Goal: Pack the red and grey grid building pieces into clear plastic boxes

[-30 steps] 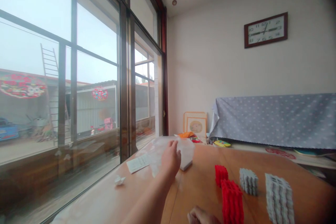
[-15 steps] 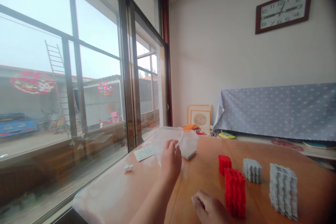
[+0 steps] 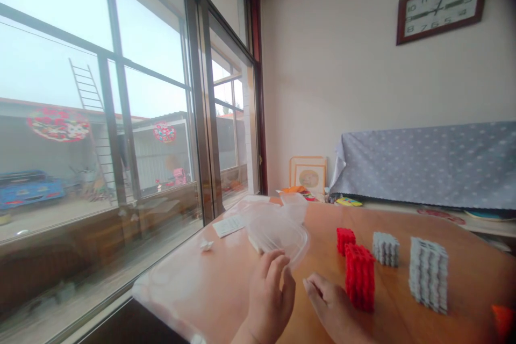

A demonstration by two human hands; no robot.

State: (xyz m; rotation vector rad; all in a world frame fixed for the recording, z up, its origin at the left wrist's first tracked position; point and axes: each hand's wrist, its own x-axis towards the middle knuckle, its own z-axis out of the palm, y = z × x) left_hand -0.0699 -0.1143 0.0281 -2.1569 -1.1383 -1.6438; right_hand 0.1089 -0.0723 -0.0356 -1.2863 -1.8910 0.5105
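Note:
My left hand is raised over the wooden table, its fingers closed on the near edge of a clear plastic lid, which tilts up away from me. My right hand rests low on the table with fingers loosely stretched forward, holding nothing, just left of a tall red block stack. A smaller red stack stands behind it. Two grey block stacks stand to the right.
A paper slip and a crumpled white scrap lie near the window side. More clear plastic sits further back. A dotted blue cloth covers furniture behind; a framed picture leans on the wall. An orange object shows at the right edge.
My left hand has pulled back toward me, bringing the clear lid with it and lifting it off the plastic further back. My right hand has come further into view beside the red stack.

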